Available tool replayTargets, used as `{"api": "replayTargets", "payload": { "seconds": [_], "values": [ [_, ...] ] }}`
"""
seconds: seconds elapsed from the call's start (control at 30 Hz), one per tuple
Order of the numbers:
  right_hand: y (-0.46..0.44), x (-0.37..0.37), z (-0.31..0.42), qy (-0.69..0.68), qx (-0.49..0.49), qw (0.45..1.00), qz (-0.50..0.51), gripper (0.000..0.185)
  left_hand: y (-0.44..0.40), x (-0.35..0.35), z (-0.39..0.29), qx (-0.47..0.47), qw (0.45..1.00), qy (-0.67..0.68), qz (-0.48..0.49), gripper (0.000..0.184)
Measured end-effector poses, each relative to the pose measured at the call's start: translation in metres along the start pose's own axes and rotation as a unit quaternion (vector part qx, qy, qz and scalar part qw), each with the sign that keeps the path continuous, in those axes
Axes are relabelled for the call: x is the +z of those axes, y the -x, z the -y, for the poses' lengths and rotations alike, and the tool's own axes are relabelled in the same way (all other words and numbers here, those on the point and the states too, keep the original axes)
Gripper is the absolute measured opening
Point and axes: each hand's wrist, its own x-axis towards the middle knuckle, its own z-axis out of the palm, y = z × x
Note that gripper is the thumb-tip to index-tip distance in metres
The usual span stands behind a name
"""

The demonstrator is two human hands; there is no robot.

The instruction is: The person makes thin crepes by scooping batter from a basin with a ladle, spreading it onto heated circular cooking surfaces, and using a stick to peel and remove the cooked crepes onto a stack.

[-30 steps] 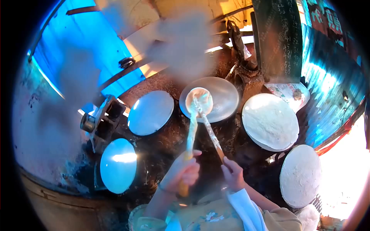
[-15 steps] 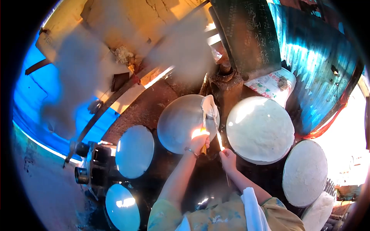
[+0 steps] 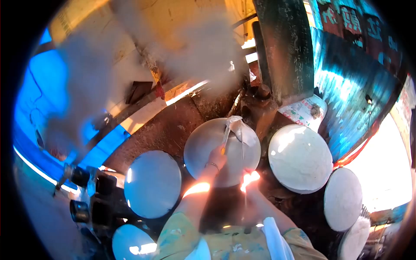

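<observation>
My left hand is closed round the yellow handle of a slim tool and reaches over a round, dull-surfaced disc. At the tool's far end, by the disc's far rim, a thin whitish sheet is bunched and folded. A thin stick runs from this sheet back to my right hand. Bright sunlight washes out the right fingers, which look pinched round the stick at the disc's near right edge. The tool's tip is hidden by the sheet.
Pale round discs surround the middle one: a white-coated disc at right, another beyond it, and a bluish disc at left. Steam drifts above. A dark board with chalk writing stands behind, near a printed sack.
Both hands have moved forward and inward over the middle disc, the left one farther onto it. The bunched sheet has shifted toward the far rim. The camera view has also shifted.
</observation>
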Motion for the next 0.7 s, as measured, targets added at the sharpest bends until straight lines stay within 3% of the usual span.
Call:
{"api": "replayTargets", "payload": {
  "seconds": [0.03,0.07,0.17,0.23,0.27,0.33,0.37,0.4,0.43,0.47,0.5,0.57,0.6,0.7],
  "values": [
    [0.016,0.027,0.052,-0.233,0.158,0.945,-0.166,0.015,0.006,-0.013,-0.015,-0.072,0.997,0.026,0.029,0.055],
    [0.024,0.03,0.058,-0.241,0.114,0.945,-0.187,0.007,0.006,-0.025,-0.025,-0.144,0.987,0.048,0.054,0.056],
    [0.024,0.042,0.027,-0.227,0.027,0.927,-0.296,0.006,0.0,-0.033,-0.013,-0.123,0.99,0.06,0.034,0.057],
    [-0.013,0.058,-0.04,-0.142,0.133,0.951,-0.241,0.016,-0.008,-0.034,-0.009,-0.101,0.992,0.068,0.031,0.057],
    [-0.021,0.059,-0.042,-0.138,0.133,0.952,-0.239,0.016,-0.007,-0.036,-0.01,-0.128,0.988,0.079,0.033,0.057],
    [-0.04,0.062,-0.042,0.003,0.076,0.98,-0.185,0.03,-0.005,-0.039,-0.002,-0.16,0.983,0.084,0.036,0.056],
    [-0.046,0.052,-0.047,0.065,0.076,0.972,-0.214,0.028,-0.006,-0.042,0.004,-0.153,0.983,0.093,0.03,0.056],
    [-0.035,0.051,-0.021,-0.071,0.067,0.966,-0.239,0.015,-0.007,-0.046,0.011,-0.145,0.984,0.099,0.024,0.056],
    [-0.023,0.046,0.007,-0.201,0.053,0.943,-0.259,0.016,-0.007,-0.049,0.018,-0.146,0.985,0.094,0.023,0.056],
    [-0.026,0.038,-0.001,-0.234,0.151,0.934,-0.223,0.026,-0.007,-0.052,0.024,-0.161,0.98,0.115,0.018,0.057],
    [-0.043,0.041,-0.046,-0.259,0.131,0.932,-0.217,0.027,-0.01,-0.055,0.028,-0.174,0.974,0.142,0.009,0.057],
    [-0.018,0.083,0.035,-0.006,0.048,0.965,-0.258,0.026,-0.008,-0.063,0.026,-0.179,0.969,0.168,-0.006,0.056],
    [-0.03,0.082,0.029,0.023,0.098,0.975,-0.2,0.037,-0.002,-0.066,0.026,-0.189,0.965,0.181,-0.007,0.056],
    [-0.045,0.045,0.042,-0.001,0.108,0.988,-0.109,0.033,0.021,-0.078,0.036,-0.216,0.943,0.251,-0.037,0.056]
  ]
}}
